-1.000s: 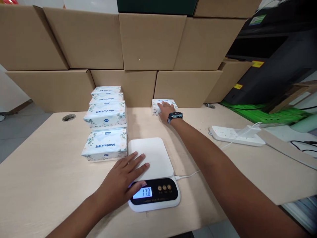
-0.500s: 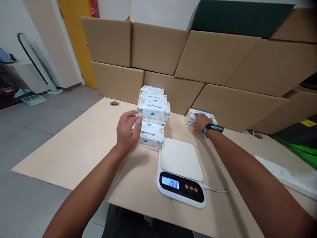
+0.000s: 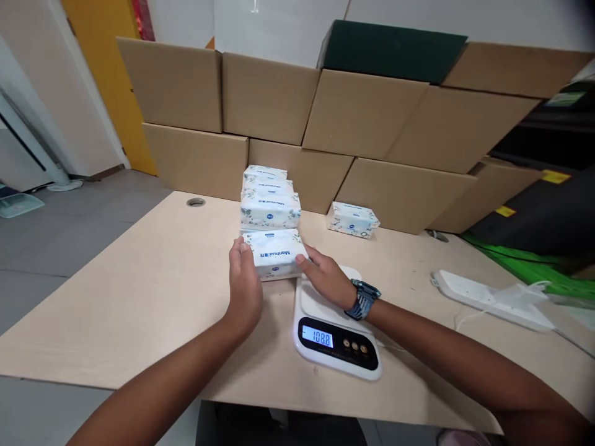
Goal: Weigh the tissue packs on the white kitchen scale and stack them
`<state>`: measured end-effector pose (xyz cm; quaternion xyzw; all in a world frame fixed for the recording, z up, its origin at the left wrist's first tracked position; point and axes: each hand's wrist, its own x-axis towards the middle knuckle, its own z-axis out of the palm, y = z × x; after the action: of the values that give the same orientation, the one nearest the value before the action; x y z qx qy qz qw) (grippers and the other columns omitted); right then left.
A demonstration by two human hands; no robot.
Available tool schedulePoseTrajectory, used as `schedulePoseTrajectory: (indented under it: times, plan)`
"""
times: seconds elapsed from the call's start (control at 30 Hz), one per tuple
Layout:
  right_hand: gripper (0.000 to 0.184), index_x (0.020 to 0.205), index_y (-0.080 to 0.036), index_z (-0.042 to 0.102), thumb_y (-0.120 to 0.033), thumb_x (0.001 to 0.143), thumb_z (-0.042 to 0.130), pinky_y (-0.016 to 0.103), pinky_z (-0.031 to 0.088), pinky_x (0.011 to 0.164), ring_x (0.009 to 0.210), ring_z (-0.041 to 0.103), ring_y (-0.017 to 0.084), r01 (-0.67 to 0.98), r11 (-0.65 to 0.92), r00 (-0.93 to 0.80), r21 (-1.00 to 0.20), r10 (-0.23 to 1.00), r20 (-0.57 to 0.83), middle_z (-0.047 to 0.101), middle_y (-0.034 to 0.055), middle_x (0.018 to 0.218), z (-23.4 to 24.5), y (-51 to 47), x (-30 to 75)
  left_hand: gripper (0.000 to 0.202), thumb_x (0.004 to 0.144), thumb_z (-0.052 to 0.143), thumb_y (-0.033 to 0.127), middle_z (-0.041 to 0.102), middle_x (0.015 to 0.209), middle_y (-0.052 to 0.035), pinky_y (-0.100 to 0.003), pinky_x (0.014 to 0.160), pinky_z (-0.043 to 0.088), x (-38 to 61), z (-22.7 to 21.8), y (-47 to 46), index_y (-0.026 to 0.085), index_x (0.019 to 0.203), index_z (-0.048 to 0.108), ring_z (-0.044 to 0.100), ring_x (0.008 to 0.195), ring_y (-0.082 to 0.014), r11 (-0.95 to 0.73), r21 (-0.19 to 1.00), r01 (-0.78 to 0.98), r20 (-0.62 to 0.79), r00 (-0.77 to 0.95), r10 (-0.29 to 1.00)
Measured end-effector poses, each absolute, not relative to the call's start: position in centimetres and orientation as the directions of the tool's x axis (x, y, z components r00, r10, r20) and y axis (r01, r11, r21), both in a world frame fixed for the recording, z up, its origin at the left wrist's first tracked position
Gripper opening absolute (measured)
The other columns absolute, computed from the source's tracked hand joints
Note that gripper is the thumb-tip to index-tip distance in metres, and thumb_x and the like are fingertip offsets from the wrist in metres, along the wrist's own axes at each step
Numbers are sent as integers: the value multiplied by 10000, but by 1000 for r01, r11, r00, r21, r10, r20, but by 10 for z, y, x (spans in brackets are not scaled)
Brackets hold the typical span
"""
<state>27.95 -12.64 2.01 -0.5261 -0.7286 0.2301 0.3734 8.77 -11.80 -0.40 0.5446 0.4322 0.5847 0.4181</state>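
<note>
Between my two hands is the nearest tissue pack (image 3: 275, 251), white with blue print and a leaf pattern. My left hand (image 3: 245, 282) presses its left side, and my right hand (image 3: 328, 277), with a watch on the wrist, grips its right side with the thumb on the front. Behind it, several more tissue packs (image 3: 269, 209) stand in a row. My right hand is over the plate of the white digital scale (image 3: 339, 350); its display reads about 108.8. Farther right, a single tissue pack (image 3: 353, 220) lies by the boxes.
Stacked cardboard boxes (image 3: 367, 111) form a wall along the table's back, with a dark green box (image 3: 395, 52) on top. A white power strip (image 3: 493, 300) with a cable lies at the right. A cable hole (image 3: 196, 202) is at the back left.
My right hand has let go of the far right tissue pack and come back to the nearest pack. My left hand has closed against that pack. The display went from 28.3 to about 108.8.
</note>
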Motion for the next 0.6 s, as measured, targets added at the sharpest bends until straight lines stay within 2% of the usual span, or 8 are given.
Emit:
schedulePoseTrajectory:
  times: [0.07, 0.13, 0.2, 0.27, 0.33, 0.43, 0.5, 0.6]
  plan:
    - [756, 1596, -278, 554, -758, 1014, 495, 578, 401, 1312, 1540, 540, 340, 493, 372, -125, -786, 925, 359, 603, 72, 1632, 25, -136, 286, 664, 1097, 294, 690, 326, 1800, -95, -571, 1346, 379, 91, 11, -138, 306, 1637, 333, 325, 1674, -336, -285, 958, -34, 281, -93, 955]
    - [748, 1666, -275, 460, -657, 1032, 570, 549, 419, 1308, 1566, 508, 333, 437, 463, -96, -771, 877, 472, 544, 77, 1682, 29, -150, 299, 626, 1108, 303, 658, 220, 1844, -23, -565, 1394, 285, 93, 21, -155, 353, 1655, 316, 195, 1718, -318, -473, 880, -37, 469, -79, 880]
    - [750, 1705, -300, 383, -549, 1038, 619, 571, 410, 1313, 1588, 474, 346, 483, 573, -73, -663, 780, 621, 501, 77, 1714, 31, -167, 316, 619, 1106, 272, 668, 146, 1860, 44, -567, 1406, 253, 94, 24, -166, 413, 1670, 282, 119, 1730, -317, -677, 735, -38, 677, -13, 736]
    - [817, 1715, -334, 354, -494, 993, 700, 630, 412, 1298, 1573, 476, 395, 622, 616, -60, -483, 653, 755, 492, 91, 1710, 30, -183, 336, 660, 1083, 250, 722, 113, 1863, 76, -588, 1403, 254, 94, 19, -171, 451, 1684, 237, 88, 1730, -332, -762, 646, -46, 762, 93, 640]
    - [921, 1720, -367, 327, -465, 926, 782, 664, 482, 1226, 1481, 552, 440, 766, 581, -95, -276, 526, 845, 526, 117, 1658, 24, -194, 356, 724, 1052, 248, 781, 144, 1860, 52, -596, 1385, 299, 93, 11, -171, 453, 1695, 197, 122, 1724, -338, -735, 674, -80, 730, 223, 646]
    - [1016, 1731, -389, 281, -466, 877, 826, 591, 633, 1008, 1234, 689, 409, 851, 524, -209, -33, 395, 894, 623, 148, 1472, 7, -201, 382, 786, 1028, 269, 821, 249, 1838, -32, -587, 1323, 422, 93, -2, -164, 400, 1690, 219, 235, 1703, -335, -536, 839, -90, 527, 378, 761]
    - [981, 1716, -399, 325, -488, 878, 828, 508, 671, 857, 1050, 721, 345, 847, 531, -256, 34, 350, 901, 661, 131, 1290, -5, -203, 392, 788, 1031, 283, 817, 293, 1821, -69, -602, 1290, 459, 94, -8, -156, 361, 1673, 267, 286, 1689, -335, -386, 920, -70, 375, 445, 814]
    - [835, 1668, -388, 434, -605, 925, 747, 482, 669, 776, 845, 680, 279, 800, 600, -243, -1, 326, 913, 642, 82, 1048, -20, -203, 398, 756, 1032, 358, 801, 307, 1813, -67, -608, 1298, 440, 96, -14, -141, 363, 1648, 335, 320, 1678, -324, -268, 960, -81, 268, 545, 795]
